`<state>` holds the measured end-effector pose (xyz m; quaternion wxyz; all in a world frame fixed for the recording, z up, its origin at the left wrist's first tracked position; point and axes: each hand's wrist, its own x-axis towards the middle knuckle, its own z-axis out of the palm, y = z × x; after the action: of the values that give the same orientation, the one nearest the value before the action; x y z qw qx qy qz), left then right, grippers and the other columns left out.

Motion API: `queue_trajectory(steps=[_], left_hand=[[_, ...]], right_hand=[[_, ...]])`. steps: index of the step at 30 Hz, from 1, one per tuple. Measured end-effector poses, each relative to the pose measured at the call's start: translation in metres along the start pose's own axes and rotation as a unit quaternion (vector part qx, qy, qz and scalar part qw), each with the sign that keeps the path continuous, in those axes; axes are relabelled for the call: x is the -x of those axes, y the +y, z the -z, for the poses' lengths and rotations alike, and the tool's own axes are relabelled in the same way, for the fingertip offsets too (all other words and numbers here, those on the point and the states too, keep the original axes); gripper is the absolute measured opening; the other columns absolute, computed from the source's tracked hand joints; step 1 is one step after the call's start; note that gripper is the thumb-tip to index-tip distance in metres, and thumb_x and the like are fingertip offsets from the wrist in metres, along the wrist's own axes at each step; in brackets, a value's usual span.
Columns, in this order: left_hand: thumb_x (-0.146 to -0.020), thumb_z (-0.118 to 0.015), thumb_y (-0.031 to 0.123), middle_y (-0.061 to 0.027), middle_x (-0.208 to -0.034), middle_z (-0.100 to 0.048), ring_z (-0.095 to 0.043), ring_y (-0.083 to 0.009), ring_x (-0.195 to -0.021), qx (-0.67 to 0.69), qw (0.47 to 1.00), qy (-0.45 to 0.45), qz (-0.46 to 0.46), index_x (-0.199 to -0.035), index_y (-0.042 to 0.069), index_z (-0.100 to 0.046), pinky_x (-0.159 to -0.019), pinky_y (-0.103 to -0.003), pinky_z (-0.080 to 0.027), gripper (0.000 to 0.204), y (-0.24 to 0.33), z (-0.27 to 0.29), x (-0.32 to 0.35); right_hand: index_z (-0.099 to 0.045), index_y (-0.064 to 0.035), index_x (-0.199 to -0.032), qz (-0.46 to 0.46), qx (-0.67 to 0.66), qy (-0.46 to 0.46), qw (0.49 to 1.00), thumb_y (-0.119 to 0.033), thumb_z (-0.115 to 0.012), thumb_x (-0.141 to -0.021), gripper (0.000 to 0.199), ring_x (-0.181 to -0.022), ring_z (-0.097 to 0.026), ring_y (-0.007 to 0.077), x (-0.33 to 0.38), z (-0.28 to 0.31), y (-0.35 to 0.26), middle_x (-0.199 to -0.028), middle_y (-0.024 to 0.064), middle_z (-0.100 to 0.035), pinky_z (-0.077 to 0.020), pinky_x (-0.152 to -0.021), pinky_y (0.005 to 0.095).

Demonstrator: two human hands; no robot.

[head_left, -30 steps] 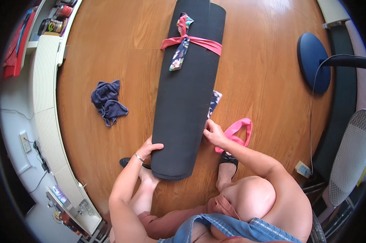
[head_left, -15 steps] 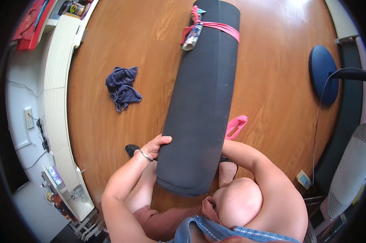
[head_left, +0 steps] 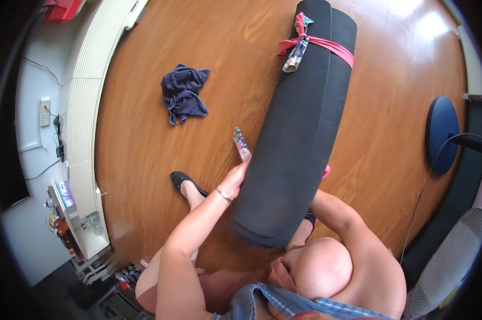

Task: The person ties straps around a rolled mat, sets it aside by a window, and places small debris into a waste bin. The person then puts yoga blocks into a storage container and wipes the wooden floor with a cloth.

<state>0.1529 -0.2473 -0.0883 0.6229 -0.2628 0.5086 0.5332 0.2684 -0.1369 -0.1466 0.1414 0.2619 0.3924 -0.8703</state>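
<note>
A thick black rolled mat (head_left: 299, 122) lies lengthwise before me, its near end between my legs. Toward its far end a pink tie (head_left: 331, 49) goes round it, knotted on the left with a floral end hanging. My left hand (head_left: 235, 178) presses against the mat's left side, its fingers partly hidden. From those fingers a floral fabric strip (head_left: 241, 143) sticks out, pinched beside the mat. My right forearm (head_left: 334, 209) reaches behind the mat's right side, which hides the hand. A bit of pink fabric (head_left: 326, 171) shows just beyond that forearm.
A crumpled dark blue cloth (head_left: 184, 93) lies on the wood floor (head_left: 219, 48) to the left. Along the left wall runs a ribbed white cabinet (head_left: 82, 117). At the right are a round dark blue base (head_left: 442, 135) with a cable and a grey textured panel (head_left: 448, 266).
The floral strip has come into view at my left hand, which has moved forward along the mat. Less pink fabric shows on the right. The whole view has shifted.
</note>
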Motion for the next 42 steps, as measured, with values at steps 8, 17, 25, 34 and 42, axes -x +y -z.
queue_trajectory(steps=[8,17,25,34,42], left_hand=[[-0.09,-0.038,0.023,-0.0027,-0.064,-0.052,-0.049,-0.0103,-0.056,-0.017,0.934,0.153,-0.322,-0.076,0.005,-0.047,-0.054,-0.025,-0.042,0.024,0.016,-0.027,-0.014],[-0.09,-0.037,0.024,0.0038,-0.054,-0.035,-0.031,-0.0059,-0.045,-0.086,0.894,0.088,-0.43,-0.075,0.007,-0.044,-0.042,-0.02,-0.029,0.024,0.023,-0.067,-0.02],[-0.086,-0.045,0.016,-0.0041,-0.067,-0.055,-0.051,-0.0124,-0.057,-0.264,0.769,0.064,-0.579,-0.084,0.001,-0.055,-0.052,-0.024,-0.04,0.019,0.011,-0.118,0.013],[-0.086,-0.046,0.016,-0.0072,-0.066,-0.055,-0.052,-0.0172,-0.055,-0.35,0.766,-0.043,-0.537,-0.09,0.0,-0.051,-0.051,-0.027,-0.04,0.017,0.035,-0.167,-0.007],[-0.051,-0.075,0.048,-0.016,-0.081,-0.056,-0.058,-0.0284,-0.075,-0.558,0.68,-0.061,-0.472,-0.096,-0.001,-0.035,-0.065,-0.033,-0.046,0.078,0.022,-0.184,0.007]], right_hand=[[-0.054,0.001,-0.086,0.032,0.132,-0.008,0.991,-0.012,-0.051,-0.081,0.014,-0.066,-0.055,0.0151,0.011,0.025,-0.006,-0.073,0.0076,-0.057,-0.0445,-0.054,0.0276],[-0.057,0.0046,-0.081,-0.104,0.288,0.133,0.943,-0.014,-0.057,-0.077,0.019,-0.066,-0.055,0.0182,0.094,0.095,-0.076,-0.072,0.0108,-0.057,-0.044,-0.06,0.0285],[-0.06,0.0014,-0.079,-0.045,0.538,0.138,0.83,-0.016,-0.06,-0.074,0.018,-0.062,-0.058,0.0227,0.172,0.087,-0.188,-0.068,0.0135,-0.06,-0.0437,-0.057,0.0308],[-0.061,-0.0027,-0.072,0.063,0.65,0.1,0.751,-0.008,-0.061,-0.067,0.008,-0.06,-0.058,0.0251,0.216,0.083,-0.258,-0.064,0.0119,-0.059,-0.0448,-0.056,0.0303],[-0.057,0.0001,-0.071,0.209,0.609,-0.059,0.763,-0.008,-0.06,-0.069,0.009,-0.053,-0.054,0.0244,0.211,0.031,-0.322,-0.062,0.013,-0.057,-0.0428,-0.051,0.0285]])
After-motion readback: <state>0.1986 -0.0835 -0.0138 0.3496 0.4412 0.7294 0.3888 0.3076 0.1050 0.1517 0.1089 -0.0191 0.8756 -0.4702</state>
